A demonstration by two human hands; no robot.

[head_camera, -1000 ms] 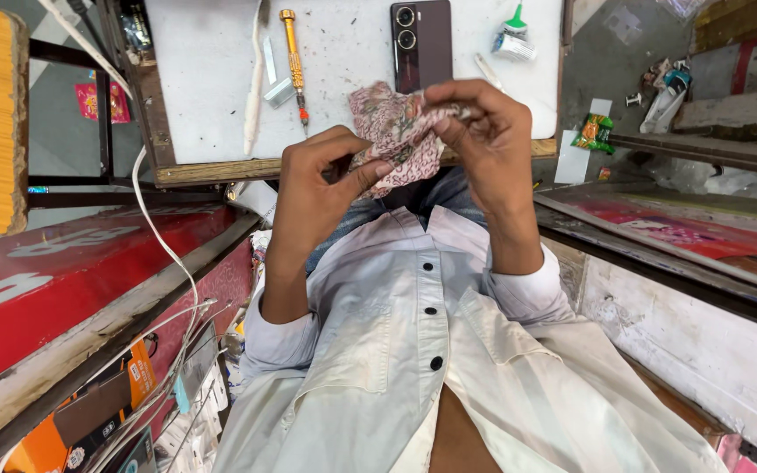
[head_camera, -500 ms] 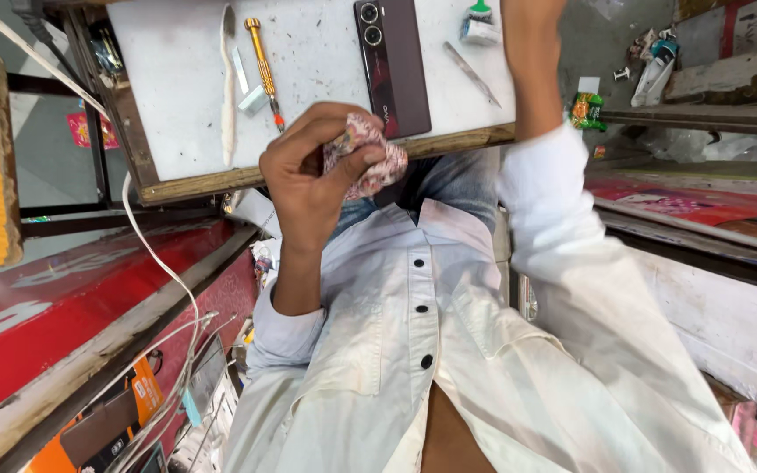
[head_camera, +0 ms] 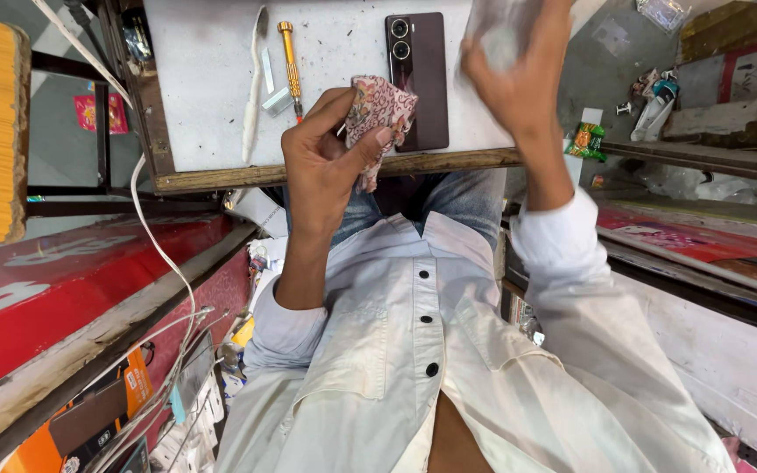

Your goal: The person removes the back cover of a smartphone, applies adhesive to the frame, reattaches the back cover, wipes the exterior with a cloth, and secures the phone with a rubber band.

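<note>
**Cloth beside the phone**

The patterned cloth (head_camera: pixel 377 109) is bunched in the left hand (head_camera: pixel 330 153), fingers closed around it, touching the left edge of the dark phone (head_camera: pixel 418 79). The phone lies face down on the white board (head_camera: pixel 203 96), long axis pointing away from the person. The right hand (head_camera: pixel 514 83) hovers just right of it, gripping something pale and blurred.

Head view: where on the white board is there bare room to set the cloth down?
Bare board lies left of the toothbrush, and between the screwdriver and the phone near the far edge. It is crowded by the front edge, where the left hand holds the cloth, and under the right hand.
</note>
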